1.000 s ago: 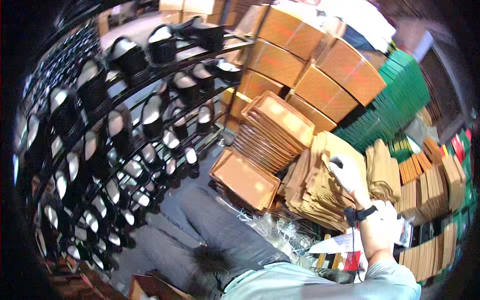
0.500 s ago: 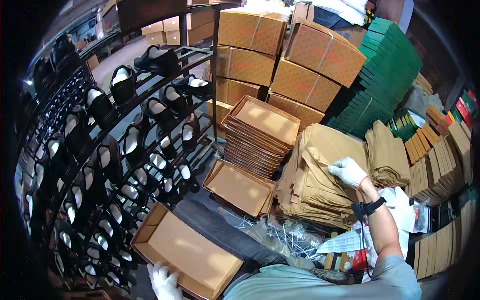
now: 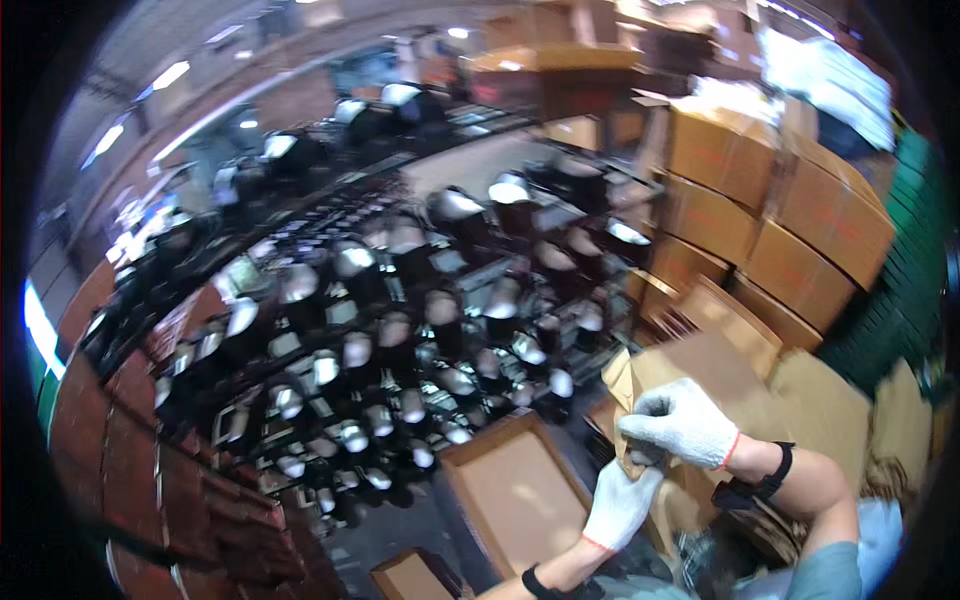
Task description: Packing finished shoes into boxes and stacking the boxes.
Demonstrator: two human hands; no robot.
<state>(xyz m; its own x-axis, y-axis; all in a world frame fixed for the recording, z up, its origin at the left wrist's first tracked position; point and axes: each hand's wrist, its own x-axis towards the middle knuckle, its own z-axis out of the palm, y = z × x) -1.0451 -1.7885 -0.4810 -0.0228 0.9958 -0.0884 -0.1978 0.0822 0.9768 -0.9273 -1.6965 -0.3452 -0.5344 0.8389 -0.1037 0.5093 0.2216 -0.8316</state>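
Both my hands wear white knitted gloves and pinch the left edge of a brown paper sheet (image 3: 665, 368). My right hand (image 3: 685, 425) has its fingers closed on that edge from above. Just below it, my left hand (image 3: 622, 503) grips the paper too, its fingertips partly hidden by the right hand. An open brown cardboard box tray (image 3: 525, 495) lies near my left forearm, touched by neither glove. Behind the held sheet is a pile of brown paper (image 3: 825, 405).
A rack of black shoes (image 3: 440, 310) fills the middle and left. Strapped cartons (image 3: 720, 155) stand at the back right, with stacked box trays (image 3: 735, 315) before them. Green folded cardboard (image 3: 890, 265) rises at far right; reddish-brown boxes (image 3: 130, 430) line the left.
My view has swung left. My right hand has lifted a paper sheet from the pile, and my left hand has let go of the box tray and grips the paper.
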